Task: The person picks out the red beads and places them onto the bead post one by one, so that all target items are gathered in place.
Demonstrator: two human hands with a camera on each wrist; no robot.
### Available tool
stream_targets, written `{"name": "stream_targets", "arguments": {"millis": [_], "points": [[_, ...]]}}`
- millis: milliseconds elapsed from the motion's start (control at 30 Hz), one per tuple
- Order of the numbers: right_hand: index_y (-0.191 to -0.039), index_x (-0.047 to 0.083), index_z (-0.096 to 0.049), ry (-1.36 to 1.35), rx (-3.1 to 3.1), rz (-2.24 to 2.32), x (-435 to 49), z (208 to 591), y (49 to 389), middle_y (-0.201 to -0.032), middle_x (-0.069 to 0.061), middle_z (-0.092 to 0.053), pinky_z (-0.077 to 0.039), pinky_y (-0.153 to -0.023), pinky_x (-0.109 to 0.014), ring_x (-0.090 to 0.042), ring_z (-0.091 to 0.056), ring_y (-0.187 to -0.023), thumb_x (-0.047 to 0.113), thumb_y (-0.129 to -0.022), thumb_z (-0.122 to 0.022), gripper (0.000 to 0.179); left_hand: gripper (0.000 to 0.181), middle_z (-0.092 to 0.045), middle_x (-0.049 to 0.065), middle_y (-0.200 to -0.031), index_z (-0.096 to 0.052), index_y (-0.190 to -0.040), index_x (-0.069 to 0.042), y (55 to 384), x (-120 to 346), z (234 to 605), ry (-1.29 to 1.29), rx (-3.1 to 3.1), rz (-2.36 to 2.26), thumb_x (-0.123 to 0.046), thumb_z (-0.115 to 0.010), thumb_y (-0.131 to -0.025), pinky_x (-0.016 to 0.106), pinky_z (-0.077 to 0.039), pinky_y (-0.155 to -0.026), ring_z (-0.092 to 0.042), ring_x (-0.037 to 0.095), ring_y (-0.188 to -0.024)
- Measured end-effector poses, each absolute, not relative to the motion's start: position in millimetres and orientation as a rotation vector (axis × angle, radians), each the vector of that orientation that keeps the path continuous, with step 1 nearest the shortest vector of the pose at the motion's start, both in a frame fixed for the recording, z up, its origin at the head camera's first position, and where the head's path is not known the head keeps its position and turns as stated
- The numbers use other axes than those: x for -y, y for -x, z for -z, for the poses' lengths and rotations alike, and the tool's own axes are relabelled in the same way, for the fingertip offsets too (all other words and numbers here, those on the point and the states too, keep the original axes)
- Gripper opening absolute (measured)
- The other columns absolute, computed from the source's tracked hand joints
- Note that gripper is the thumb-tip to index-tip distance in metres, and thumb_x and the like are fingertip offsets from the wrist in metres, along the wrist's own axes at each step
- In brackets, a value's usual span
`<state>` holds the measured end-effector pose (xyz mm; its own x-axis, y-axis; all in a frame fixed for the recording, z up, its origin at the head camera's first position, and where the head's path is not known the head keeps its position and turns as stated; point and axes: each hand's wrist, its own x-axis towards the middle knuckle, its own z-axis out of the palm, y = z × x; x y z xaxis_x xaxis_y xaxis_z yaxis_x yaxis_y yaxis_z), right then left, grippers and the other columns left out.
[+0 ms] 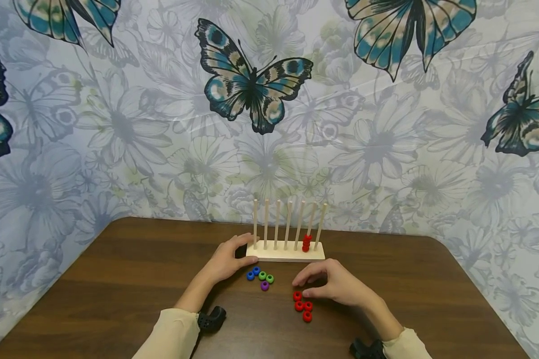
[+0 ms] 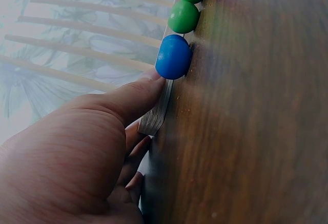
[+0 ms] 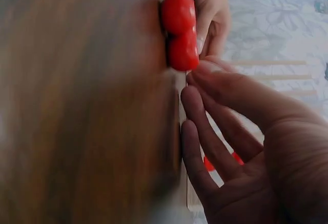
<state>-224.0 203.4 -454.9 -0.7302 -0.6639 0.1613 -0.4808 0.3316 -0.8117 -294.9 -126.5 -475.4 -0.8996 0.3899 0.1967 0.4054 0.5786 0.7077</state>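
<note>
A pale wooden peg stand [image 1: 285, 252] with several upright rods stands near the table's back edge. Red beads [image 1: 306, 243] are stacked on its second rod from the right. My left hand [image 1: 226, 257] grips the left end of the base, thumb [image 2: 138, 98] along the front and fingers behind. Close to that thumb lie blue beads [image 2: 174, 57], green beads [image 1: 270, 279] and a purple bead [image 1: 264, 285]. My right hand [image 1: 334, 284] hovers low over loose red beads [image 1: 299, 306], fingers curved and apart, thumb tip right at the farthest bead [image 1: 298, 296].
The brown wooden table [image 1: 152, 269] extends to both sides of the stand. Behind it hangs a cloth backdrop [image 1: 269, 164] with butterflies and flowers. Black wrist devices [image 1: 212, 320] sit at both cuffs.
</note>
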Motion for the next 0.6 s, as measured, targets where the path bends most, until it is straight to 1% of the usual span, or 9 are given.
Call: {"name": "stream_targets", "arguments": {"millis": [400, 600], "points": [[-0.111, 0.022, -0.083, 1.073, -2.423, 1.260, -192, 454, 217, -0.112, 0.009, -0.080, -0.058, -0.099, -0.033, -0.011, -0.071, -0.111, 0.018, -0.093, -0.083, 0.019, 0.054, -0.051, 0.019, -0.159, -0.065, -0.144, -0.010, 294, 127, 475, 0.707, 2.785, 1.256, -0.028, -0.081, -0.095, 0.069, -0.031, -0.122, -0.036, 0.050, -0.152], [-0.109, 0.022, -0.083, 1.009, -2.439, 1.265, -190, 453, 217, -0.109, 0.010, -0.079, -0.058, -0.097, -0.034, -0.013, -0.072, -0.107, 0.020, -0.092, -0.083, 0.016, 0.055, -0.051, 0.019, -0.160, -0.065, -0.143, -0.008, 295, 127, 475, 0.718, 2.775, 1.248, -0.027, -0.081, -0.095, 0.069, -0.030, -0.122, -0.036, 0.052, -0.152]]}}
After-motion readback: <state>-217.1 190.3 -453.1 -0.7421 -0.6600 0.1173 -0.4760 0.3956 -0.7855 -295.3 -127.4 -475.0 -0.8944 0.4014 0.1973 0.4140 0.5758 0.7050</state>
